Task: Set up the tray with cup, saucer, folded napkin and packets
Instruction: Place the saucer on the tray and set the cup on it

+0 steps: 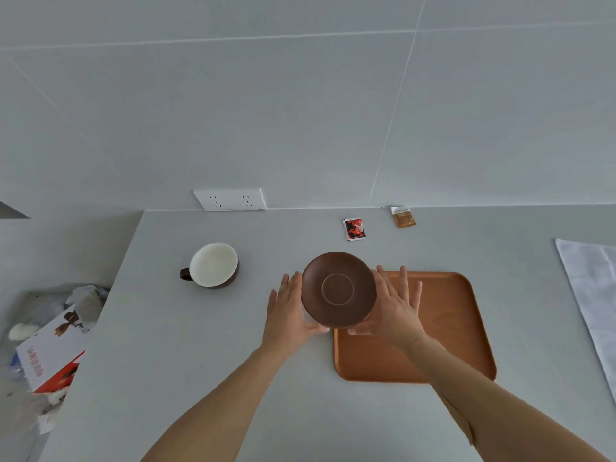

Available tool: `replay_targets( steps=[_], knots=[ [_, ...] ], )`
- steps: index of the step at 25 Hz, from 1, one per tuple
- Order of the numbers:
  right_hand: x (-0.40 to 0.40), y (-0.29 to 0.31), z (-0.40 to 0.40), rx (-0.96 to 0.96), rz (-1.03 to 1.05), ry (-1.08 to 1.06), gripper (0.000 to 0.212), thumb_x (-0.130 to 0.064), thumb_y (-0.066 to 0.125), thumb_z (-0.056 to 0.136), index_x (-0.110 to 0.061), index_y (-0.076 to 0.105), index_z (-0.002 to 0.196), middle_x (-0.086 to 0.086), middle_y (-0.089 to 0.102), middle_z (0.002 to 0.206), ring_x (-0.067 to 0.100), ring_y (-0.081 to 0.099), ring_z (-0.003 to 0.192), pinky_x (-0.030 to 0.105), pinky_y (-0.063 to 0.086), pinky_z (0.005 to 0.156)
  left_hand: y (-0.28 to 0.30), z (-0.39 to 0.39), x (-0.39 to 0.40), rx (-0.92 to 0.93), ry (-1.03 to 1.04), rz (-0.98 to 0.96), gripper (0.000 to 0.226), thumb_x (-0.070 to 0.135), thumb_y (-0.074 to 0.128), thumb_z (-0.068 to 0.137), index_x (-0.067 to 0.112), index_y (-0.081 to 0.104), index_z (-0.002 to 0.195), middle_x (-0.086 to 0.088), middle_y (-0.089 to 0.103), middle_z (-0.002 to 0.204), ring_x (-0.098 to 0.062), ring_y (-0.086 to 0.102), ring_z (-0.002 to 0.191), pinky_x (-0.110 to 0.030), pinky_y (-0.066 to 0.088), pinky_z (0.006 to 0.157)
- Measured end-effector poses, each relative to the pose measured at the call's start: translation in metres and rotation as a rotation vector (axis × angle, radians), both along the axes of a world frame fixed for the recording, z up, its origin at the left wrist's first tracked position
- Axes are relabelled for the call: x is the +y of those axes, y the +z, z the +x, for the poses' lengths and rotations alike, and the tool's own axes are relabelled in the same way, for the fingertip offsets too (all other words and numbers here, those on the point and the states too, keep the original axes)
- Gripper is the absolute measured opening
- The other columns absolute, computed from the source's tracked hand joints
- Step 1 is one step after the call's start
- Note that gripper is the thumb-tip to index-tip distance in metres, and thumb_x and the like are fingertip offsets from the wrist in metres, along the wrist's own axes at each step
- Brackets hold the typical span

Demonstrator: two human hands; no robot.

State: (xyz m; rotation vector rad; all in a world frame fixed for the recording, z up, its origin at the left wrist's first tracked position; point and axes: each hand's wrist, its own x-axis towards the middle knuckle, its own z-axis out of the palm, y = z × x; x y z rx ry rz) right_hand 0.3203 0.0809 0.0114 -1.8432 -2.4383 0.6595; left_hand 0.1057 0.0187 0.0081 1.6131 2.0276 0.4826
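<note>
A: Item one, nearest: two bare forearms entering from the bottom edge, reaching forward over the grey surface (pixel 206 378). State of the hands?

B: Left hand (pixel 290 311) and right hand (pixel 395 311), both with fingers spread flat, palms pressed against opposite edges of the saucer (pixel 338 290), thumbs tucked under its near rim. Clamped on it from both sides, no curl over the rim.

A: Item two, the saucer?

B: Brown, round, face up, a pale ring at its centre. Held between the palms, apparently raised, over the far-left corner of the tray (pixel 443 331). Part of it overhangs the bare surface to the left.

A: Tray?

B: Orange-brown, rounded corners, low lip, nothing resting on it. It lies under the right hand and wrist.

A: Further out?

B: Cup (pixel 213 265), white inside, dark outside, handle pointing left, standing well to the left of the hands. White napkin (pixel 590 295) at the right edge, spread flat, unfolded. Against the wall, a red packet (pixel 354 229) and a tan packet (pixel 404 217), near each other but apart. Double wall socket (pixel 230 199) behind. Off the left side of the surface, a heap of boxes and wrapping (pixel 56 341).

A: Risks, as judged?

B: Flat-palm pressure gives little purchase; the saucer could slip or tilt if either palm eases. Set down where it hangs, it would straddle the tray's lip and rock. It needs carrying rightward first.
</note>
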Motion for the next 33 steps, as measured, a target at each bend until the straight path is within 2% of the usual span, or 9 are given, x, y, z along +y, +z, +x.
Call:
replay_targets(
  steps=[4,8,13,19,25,33],
  knots=[
    [-0.022,-0.004,0.032,-0.004,-0.036,-0.087,0.133,-0.075,0.074,0.047,-0.032,0.003,0.15,-0.005,0.007,0.163,0.031,-0.029,0.143,0.059,-0.021,0.108,-0.004,0.028,-0.003,0.013,-0.092,-0.023,0.122,0.053,0.085,0.058,0.016,0.015,0.151,0.0,0.025,0.159,-0.022,0.005,0.15,-0.047,0.012,0.12],
    [-0.036,-0.015,0.054,-0.054,-0.057,-0.109,0.132,-0.08,0.071,0.048,-0.032,0.001,0.149,-0.004,0.004,0.163,0.033,-0.03,0.142,0.062,-0.022,0.108,-0.011,0.048,-0.008,0.011,-0.121,-0.05,0.122,0.05,0.087,0.057,0.015,0.018,0.151,0.0,0.03,0.157,-0.022,0.007,0.15,-0.048,0.016,0.119],
    [-0.041,-0.028,0.067,-0.056,-0.095,-0.105,0.13,-0.081,0.07,0.049,-0.034,0.0,0.149,-0.004,0.004,0.164,0.032,-0.032,0.141,0.062,-0.024,0.106,-0.021,0.063,-0.015,0.059,-0.113,-0.092,0.122,0.052,0.085,0.06,0.015,0.014,0.152,-0.001,0.022,0.161,-0.021,0.003,0.15,-0.046,0.008,0.12],
    [-0.042,-0.036,0.072,-0.047,-0.094,-0.099,0.128,-0.079,0.072,0.051,-0.032,0.004,0.149,-0.004,0.004,0.164,0.033,-0.03,0.142,0.061,-0.025,0.105,-0.032,0.071,-0.019,0.042,-0.069,-0.119,0.125,0.048,0.087,0.059,0.015,0.011,0.153,-0.001,0.014,0.163,-0.019,0.0,0.15,-0.045,0.009,0.12],
    [-0.046,-0.042,0.075,-0.056,-0.095,-0.083,0.131,-0.083,0.068,0.05,-0.031,0.002,0.149,-0.006,0.003,0.163,0.034,-0.027,0.144,0.066,-0.018,0.108,-0.04,0.071,-0.024,0.015,-0.052,-0.122,0.126,0.046,0.089,0.057,0.016,0.013,0.153,0.0,0.014,0.163,-0.018,0.002,0.15,-0.045,0.009,0.12],
    [-0.048,-0.042,0.076,-0.081,-0.118,-0.086,0.132,-0.089,0.06,0.05,-0.029,-0.003,0.15,-0.005,-0.003,0.164,0.034,-0.023,0.145,0.067,-0.013,0.11,-0.039,0.07,-0.023,0.063,-0.094,-0.131,0.124,0.052,0.085,0.059,0.017,0.012,0.153,-0.001,0.014,0.163,-0.019,0.005,0.15,-0.046,0.012,0.119]
  ],
)
